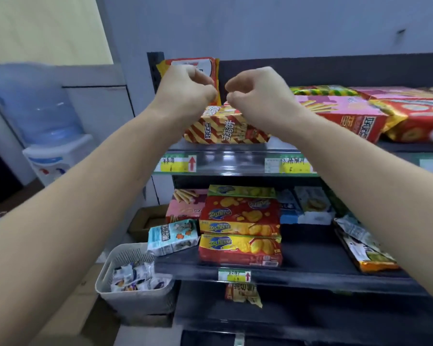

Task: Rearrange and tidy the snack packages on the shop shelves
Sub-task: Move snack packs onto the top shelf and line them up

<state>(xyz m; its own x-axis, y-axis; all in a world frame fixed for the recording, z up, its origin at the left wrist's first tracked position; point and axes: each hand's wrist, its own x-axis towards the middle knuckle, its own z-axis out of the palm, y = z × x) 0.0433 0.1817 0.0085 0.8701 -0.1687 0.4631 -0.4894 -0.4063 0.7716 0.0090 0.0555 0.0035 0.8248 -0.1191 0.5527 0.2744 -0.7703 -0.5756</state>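
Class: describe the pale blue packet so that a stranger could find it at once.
On the dark shelf unit, take the second shelf down. At its left end, beside the stack of red-and-yellow boxes, lies the pale blue packet. Unlike the blue-and-white boxes right of the stack, it is soft, tilted and nearest the grey basket.

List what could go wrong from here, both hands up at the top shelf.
1. The striped pack sits at the top shelf's front edge; a nudge from the left hand or right hand could push it off.
2. The upright pack behind the left hand might topple if bumped.
3. The blue-white pack sits tilted at the middle shelf's left end, above the basket; it could slide off.
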